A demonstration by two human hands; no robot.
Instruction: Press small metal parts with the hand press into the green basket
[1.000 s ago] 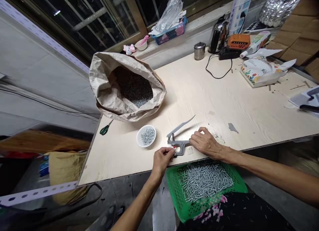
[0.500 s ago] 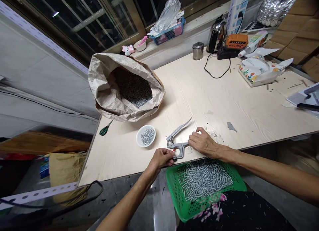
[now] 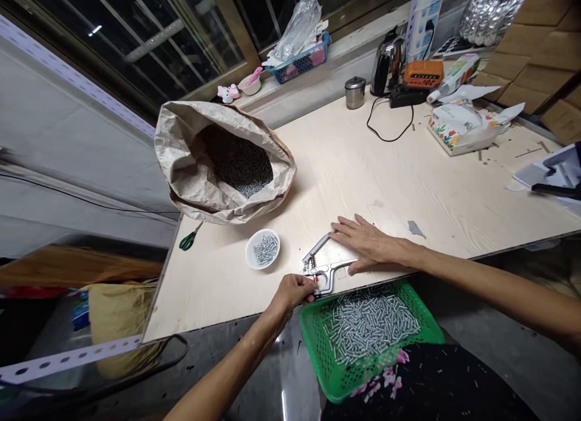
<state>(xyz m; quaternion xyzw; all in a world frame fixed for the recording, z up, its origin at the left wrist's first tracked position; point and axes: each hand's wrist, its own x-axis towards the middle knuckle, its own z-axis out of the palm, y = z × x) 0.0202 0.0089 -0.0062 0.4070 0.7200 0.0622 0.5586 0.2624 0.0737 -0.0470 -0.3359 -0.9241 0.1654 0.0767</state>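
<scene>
Grey metal hand-press pliers (image 3: 331, 277) lie at the table's front edge, a spring and a red part near their jaws. My left hand (image 3: 294, 290) pinches at the jaw end; whatever its fingertips hold is too small and hidden to name. Over the far end of the raised lever, my right hand (image 3: 370, 242) reaches with fingers spread, the thumb near the lower handle. Left of the pliers, a white bowl (image 3: 249, 254) contains small silvery metal parts. A green basket (image 3: 313, 354) below the table edge holds many silvery, ridged cylindrical pieces.
A large open sack (image 3: 175, 127) of small metal parts stands at the back left. Green-handled scissors (image 3: 187, 241) lie near the left edge. Farther back are a metal canister (image 3: 354, 94), a kettle (image 3: 388, 64), an orange battery (image 3: 423, 74) and a tissue pack (image 3: 465, 127).
My right hand has gone from curled at the lower handle to spread over the lever, which sits lower. My left hand stays at the jaws. The whole view has shifted slightly.
</scene>
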